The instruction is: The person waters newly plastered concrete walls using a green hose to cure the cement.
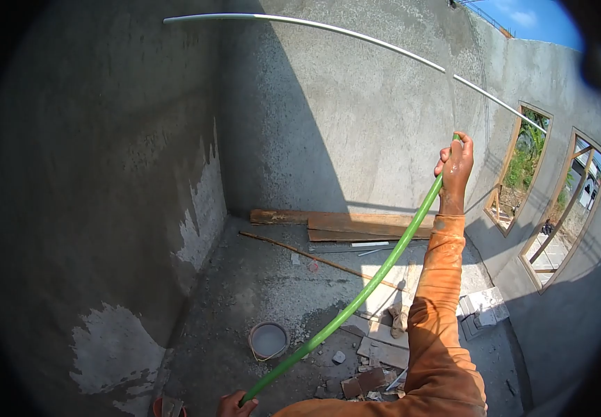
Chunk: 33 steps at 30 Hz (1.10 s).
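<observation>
A green hose (356, 302) runs in a long curve from the bottom of the view up to the right. My right hand (456, 161), raised on an outstretched arm in an orange sleeve, is closed around the hose's upper end, with the fingers near its mouth. A faint streak, which looks like water, rises from there against the plastered wall (384, 111). Low in the view, my left hand (234, 404) grips the hose farther down; the frame edge cuts part of it off. The left-side wall (106, 174) is mostly dark, with paler patches.
A thin white pipe (356, 35) crosses high in front of the walls. Wooden boards (363, 226) and a long stick (300, 253) lie on the floor. A bucket (269, 340) of greyish liquid stands near rubble (370, 382). Two framed window openings (521, 163) are at right.
</observation>
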### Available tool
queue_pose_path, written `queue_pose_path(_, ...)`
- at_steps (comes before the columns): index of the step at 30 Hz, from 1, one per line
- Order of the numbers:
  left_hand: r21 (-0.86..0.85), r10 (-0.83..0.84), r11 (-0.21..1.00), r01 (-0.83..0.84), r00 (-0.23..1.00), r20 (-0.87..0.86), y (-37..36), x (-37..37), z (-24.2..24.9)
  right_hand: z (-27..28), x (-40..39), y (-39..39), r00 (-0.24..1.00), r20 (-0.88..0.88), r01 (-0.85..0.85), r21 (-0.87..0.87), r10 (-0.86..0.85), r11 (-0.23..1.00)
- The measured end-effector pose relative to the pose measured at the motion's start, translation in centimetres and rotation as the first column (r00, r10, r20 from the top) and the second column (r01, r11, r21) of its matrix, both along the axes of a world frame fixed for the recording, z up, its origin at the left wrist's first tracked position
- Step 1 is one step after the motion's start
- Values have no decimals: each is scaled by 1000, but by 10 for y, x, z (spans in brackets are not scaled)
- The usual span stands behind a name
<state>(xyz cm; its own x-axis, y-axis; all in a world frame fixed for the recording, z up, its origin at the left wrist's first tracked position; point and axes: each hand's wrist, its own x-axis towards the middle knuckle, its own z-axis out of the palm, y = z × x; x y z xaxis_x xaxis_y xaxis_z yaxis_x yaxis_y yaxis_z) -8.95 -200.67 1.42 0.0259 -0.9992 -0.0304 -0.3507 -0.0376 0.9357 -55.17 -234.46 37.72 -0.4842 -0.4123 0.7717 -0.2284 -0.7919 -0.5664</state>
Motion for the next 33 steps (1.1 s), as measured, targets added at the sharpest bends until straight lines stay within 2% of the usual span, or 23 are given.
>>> queue_pose_path(1,-11,-13,1000,14,999,51,-2,1,-3,-1,-2,4,1000,19,-1,16,0,1000)
queue_pose_path(6,-15,17,1000,-16,999,48,0,-3,9,-7,2,-4,999,-34,-26,1,26,1000)
queue_pose_path(8,-18,48,999,-48,998,46,5,-1,9,-4,22,-8,998,-60,-17,64,21,998)
queue_pose_path(10,-90,92,992,-86,994,62,10,7,-3,-6,48,-18,996,-56,-67,70,71,995)
queue_pose_path(13,-76,172,983,-167,983,67,21,17,-24,-9,91,-33,973,-70,-209,124,218,970)
queue_pose_path(16,-36,209,978,-207,977,44,34,22,-17,-10,136,-38,942,-110,-299,153,317,942)
queue_pose_path(22,-26,307,952,-306,949,74,54,33,-60,-15,188,-42,893,-139,-402,187,429,896)
queue_pose_path(26,4,288,957,-290,952,102,55,43,-81,-19,177,-37,906,-137,-373,185,400,909)
queue_pose_path(28,-56,325,946,-320,937,129,52,45,-87,-21,158,-32,934,-79,-335,151,349,930)
queue_pose_path(29,-57,315,949,-310,940,133,49,42,-73,-22,144,-29,943,-41,-322,145,331,936)
queue_pose_path(31,13,275,957,-289,924,266,42,34,-38,-28,109,-25,956,-1,-292,98,294,951)
queue_pose_path(33,63,211,970,-234,943,258,31,27,-7,-33,79,-12,975,62,-218,46,215,975)
